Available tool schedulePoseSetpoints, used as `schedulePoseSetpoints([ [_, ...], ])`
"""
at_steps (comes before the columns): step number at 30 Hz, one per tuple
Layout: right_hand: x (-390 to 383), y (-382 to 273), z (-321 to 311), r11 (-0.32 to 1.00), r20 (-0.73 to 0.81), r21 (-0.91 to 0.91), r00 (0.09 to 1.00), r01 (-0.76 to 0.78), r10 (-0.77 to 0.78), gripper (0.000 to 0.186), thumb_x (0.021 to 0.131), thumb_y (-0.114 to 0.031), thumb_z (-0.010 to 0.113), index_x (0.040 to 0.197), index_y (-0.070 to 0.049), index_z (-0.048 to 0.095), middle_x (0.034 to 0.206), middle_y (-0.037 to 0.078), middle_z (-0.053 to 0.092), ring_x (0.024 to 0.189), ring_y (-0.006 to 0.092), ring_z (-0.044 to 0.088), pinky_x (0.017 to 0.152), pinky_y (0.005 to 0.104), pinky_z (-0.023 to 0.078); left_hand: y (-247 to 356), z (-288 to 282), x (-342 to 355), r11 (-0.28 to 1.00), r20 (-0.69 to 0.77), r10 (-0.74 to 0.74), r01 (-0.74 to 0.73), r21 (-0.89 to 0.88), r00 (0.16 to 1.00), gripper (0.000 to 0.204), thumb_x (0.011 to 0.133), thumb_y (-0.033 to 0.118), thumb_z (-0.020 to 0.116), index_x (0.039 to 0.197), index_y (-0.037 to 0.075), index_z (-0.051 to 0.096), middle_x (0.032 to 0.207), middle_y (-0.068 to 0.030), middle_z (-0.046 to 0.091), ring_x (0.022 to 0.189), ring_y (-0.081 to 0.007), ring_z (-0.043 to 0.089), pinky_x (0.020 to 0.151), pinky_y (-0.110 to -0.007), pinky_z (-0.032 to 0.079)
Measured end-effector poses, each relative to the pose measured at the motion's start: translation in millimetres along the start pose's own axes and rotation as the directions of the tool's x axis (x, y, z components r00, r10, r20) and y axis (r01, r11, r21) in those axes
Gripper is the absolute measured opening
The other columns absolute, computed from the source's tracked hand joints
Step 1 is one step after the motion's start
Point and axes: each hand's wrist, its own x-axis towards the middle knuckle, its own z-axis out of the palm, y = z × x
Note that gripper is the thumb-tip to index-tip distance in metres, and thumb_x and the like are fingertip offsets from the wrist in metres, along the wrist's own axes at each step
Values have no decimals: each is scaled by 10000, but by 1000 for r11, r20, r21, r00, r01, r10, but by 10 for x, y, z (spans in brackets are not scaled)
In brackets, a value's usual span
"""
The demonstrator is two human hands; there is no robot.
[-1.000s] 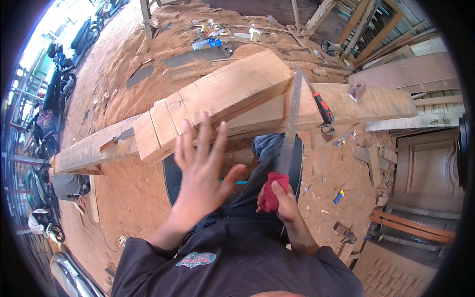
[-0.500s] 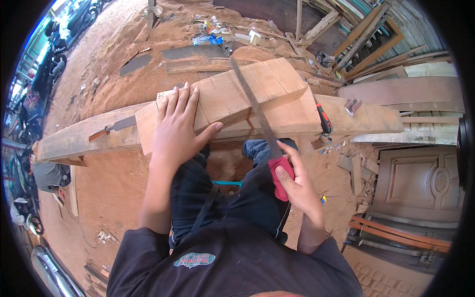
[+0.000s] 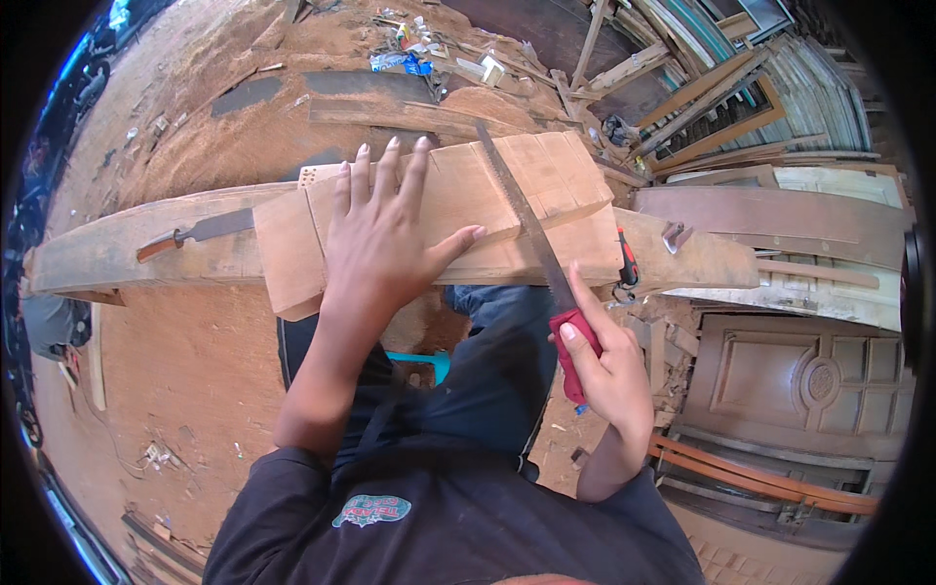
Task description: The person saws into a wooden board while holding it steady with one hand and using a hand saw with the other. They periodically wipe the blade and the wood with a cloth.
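Observation:
A thick pale wooden block [image 3: 458,185] with several crosswise lines lies on a wider flat board [image 3: 281,249]. My left hand [image 3: 378,239] rests flat on the block's left half, fingers spread and thumb out along the near edge. In my right hand [image 3: 612,369] is a handsaw, its red handle [image 3: 573,363] wrapped by the fingers while the index finger points along the blade. The saw blade [image 3: 531,222] slants across the block's right half, toothed edge against the wood; how deep it sits I cannot tell.
Under the board runs a long wooden beam [image 3: 107,239]. On it lie a wooden-handled blade tool [image 3: 210,227] at left, a red-and-black hand tool [image 3: 627,261] and a small metal piece [image 3: 673,236] at right. A carved door panel [image 3: 760,375] leans at far right.
My left hand has slid rightward along the block, uncovering the dotted left end. The saw still lies across the right half in my right hand. The whole view has shifted slightly.

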Motion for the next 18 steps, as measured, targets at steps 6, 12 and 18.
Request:
schedulePoseSetpoints([
  [6,-30,-96,-39,998,21,-52,1000,-19,21,602,1092,-179,609,1680,-216,487,716,117,626,640,199,628,708,367,540,-53,110,-4,998,-7,65,-64,23,998,1122,876,859,649,1645,56,500,1688,-197,490,1605,-428,370,1345,-556,205],
  [12,66,-139,5,996,36,-83,999,30,-27,625,1085,-161,593,1693,-222,457,741,169,647,638,298,643,737,407,544,-59,73,-12,997,7,74,-74,21,997,1134,857,863,669,1642,60,506,1678,-200,503,1596,-428,389,1340,-556,217],
  [18,-26,-247,-52,991,34,-121,997,-58,62,648,1075,-143,585,1699,-244,444,726,180,640,652,326,665,745,413,545,-54,74,-12,997,2,65,-65,29,998,1118,856,841,692,1639,64,511,1678,-198,503,1577,-429,413,1332,-555,234],
])
